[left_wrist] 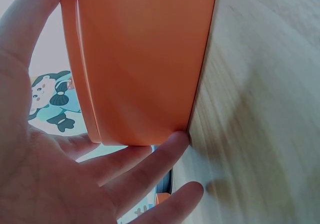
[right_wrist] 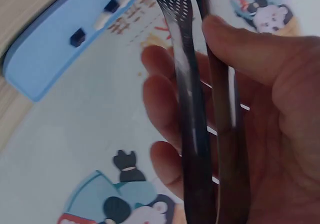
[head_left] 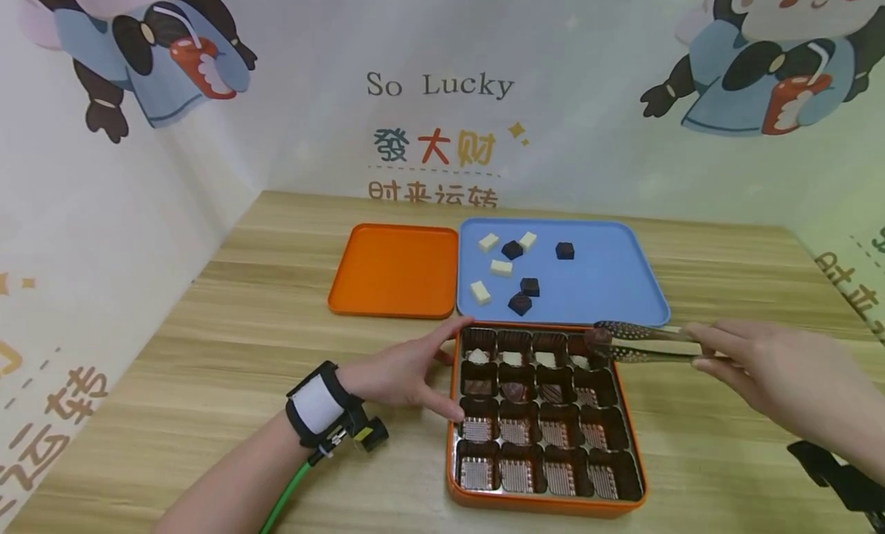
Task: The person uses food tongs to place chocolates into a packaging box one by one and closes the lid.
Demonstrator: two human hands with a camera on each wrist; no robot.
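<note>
My right hand (head_left: 781,373) holds metal tongs (head_left: 650,353) with perforated tips, thumb on one arm and fingers on the other. Between the tips, over the box's far right compartment, is a brown chocolate (head_left: 600,339). The orange box (head_left: 546,505) has a brown divided insert. White chocolates sit in its far row, and brown ones, such as a striped chocolate (head_left: 551,393), lie in the second row. My left hand (head_left: 404,373) touches the box's left side, thumb at the near part and extended fingers at the far corner; its wrist view shows the fingers spread.
Behind the box lies a blue tray (head_left: 608,273) with several loose white and dark chocolates. Left of it is a flat orange tray (head_left: 401,273). A printed cloth (head_left: 574,150) hangs at the back of the wooden table (head_left: 228,349). A green cable (head_left: 285,499) runs along the left forearm.
</note>
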